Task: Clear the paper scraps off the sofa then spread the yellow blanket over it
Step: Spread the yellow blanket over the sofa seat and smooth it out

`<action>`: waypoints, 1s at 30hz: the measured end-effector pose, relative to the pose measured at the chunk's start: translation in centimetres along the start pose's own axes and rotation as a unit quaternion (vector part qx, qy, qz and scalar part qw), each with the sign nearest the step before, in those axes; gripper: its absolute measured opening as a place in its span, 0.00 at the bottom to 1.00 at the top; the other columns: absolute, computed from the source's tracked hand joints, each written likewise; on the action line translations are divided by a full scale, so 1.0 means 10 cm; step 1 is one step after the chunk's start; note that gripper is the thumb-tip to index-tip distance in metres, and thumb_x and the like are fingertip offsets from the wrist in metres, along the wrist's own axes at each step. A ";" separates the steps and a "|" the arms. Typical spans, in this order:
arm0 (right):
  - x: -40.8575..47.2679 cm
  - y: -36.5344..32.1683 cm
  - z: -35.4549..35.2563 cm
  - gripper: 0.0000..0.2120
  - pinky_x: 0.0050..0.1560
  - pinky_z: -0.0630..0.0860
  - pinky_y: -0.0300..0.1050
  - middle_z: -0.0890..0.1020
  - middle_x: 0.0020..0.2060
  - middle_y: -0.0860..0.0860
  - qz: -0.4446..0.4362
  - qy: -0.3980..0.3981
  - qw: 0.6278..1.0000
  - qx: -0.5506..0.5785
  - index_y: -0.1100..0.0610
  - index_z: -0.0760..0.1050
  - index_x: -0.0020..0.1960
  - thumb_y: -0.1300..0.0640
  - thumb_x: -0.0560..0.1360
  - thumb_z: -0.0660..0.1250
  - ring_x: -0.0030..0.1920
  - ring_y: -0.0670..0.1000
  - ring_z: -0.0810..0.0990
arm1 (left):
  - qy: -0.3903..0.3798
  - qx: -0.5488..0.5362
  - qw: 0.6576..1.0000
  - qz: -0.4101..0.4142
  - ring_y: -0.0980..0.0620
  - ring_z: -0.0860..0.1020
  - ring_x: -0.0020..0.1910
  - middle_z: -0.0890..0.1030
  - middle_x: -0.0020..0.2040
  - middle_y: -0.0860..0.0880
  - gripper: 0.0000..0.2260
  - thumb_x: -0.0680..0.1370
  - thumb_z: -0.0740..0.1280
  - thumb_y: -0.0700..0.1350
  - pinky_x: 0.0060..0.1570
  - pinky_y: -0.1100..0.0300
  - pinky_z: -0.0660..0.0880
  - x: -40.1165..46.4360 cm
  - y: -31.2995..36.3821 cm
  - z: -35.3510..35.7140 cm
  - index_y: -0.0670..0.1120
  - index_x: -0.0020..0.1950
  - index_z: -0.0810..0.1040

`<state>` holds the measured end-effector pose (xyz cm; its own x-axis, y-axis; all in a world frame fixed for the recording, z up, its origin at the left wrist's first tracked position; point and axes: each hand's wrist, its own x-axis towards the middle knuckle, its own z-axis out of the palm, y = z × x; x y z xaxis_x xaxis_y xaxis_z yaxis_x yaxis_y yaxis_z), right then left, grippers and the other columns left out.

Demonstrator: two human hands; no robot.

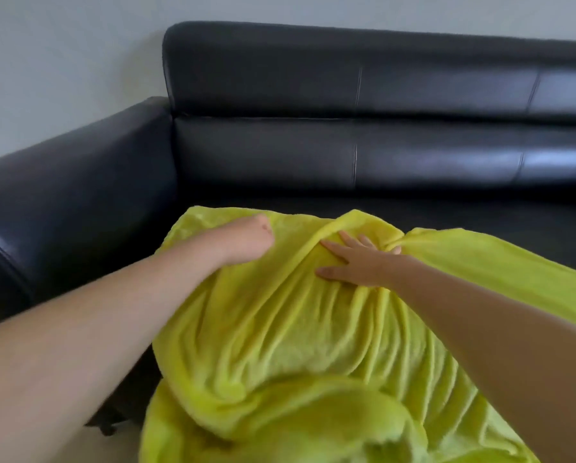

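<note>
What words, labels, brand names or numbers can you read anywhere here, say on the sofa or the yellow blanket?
None: no text can be read in this view.
The black leather sofa shows only seams and glare, no tag or logo.
The yellow blanket is plain fleece, with no label in sight.
The wall behind is bare.

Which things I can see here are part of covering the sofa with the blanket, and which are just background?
Part of the job:
yellow blanket, rumpled over the seat's front edge
black sofa, mostly uncovered
left hand, gripping the blanket
right hand, fingers flat on the blanket

Just there:
pale wall behind the sofa
floor at the lower left

No paper scraps are visible.
</note>
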<state>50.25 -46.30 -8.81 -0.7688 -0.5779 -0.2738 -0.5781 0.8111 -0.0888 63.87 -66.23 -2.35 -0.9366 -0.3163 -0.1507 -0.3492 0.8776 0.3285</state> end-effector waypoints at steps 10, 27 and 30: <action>0.61 0.19 -0.08 0.42 0.65 0.43 0.78 0.45 0.77 0.38 -0.026 0.082 0.996 -0.027 0.27 0.41 0.72 0.16 0.60 0.39 0.77 0.52 0.44 | 0.007 0.025 0.989 -0.145 0.46 0.40 0.79 0.41 0.81 0.57 0.34 0.71 0.40 0.77 0.65 0.23 0.41 0.78 -0.85 0.40 0.71 0.76 0.46; 1.96 -0.24 -0.30 0.37 0.69 0.39 0.71 0.54 0.76 0.39 -0.094 0.064 0.993 0.032 0.29 0.51 0.73 0.20 0.66 0.43 0.77 0.49 0.50 | 0.068 0.091 0.991 -0.067 0.46 0.54 0.77 0.54 0.80 0.54 0.27 0.77 0.46 0.62 0.70 0.32 0.50 2.14 -0.85 0.23 0.59 0.76 0.59; 1.77 -0.08 -0.38 0.22 0.73 0.57 0.54 0.72 0.68 0.45 -0.110 0.146 0.922 0.342 0.39 0.69 0.68 0.36 0.75 0.61 0.70 0.48 0.67 | 0.020 0.092 0.993 -0.071 0.48 0.48 0.79 0.48 0.81 0.58 0.30 0.75 0.41 0.70 0.67 0.27 0.44 2.23 -0.68 0.46 0.67 0.77 0.48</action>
<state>36.09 -57.53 -9.90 -0.7517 -0.6543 0.0828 -0.4979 0.4806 -0.7219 45.45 -77.63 -12.27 -0.8800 -0.4522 -0.1452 -0.4700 0.8730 0.1301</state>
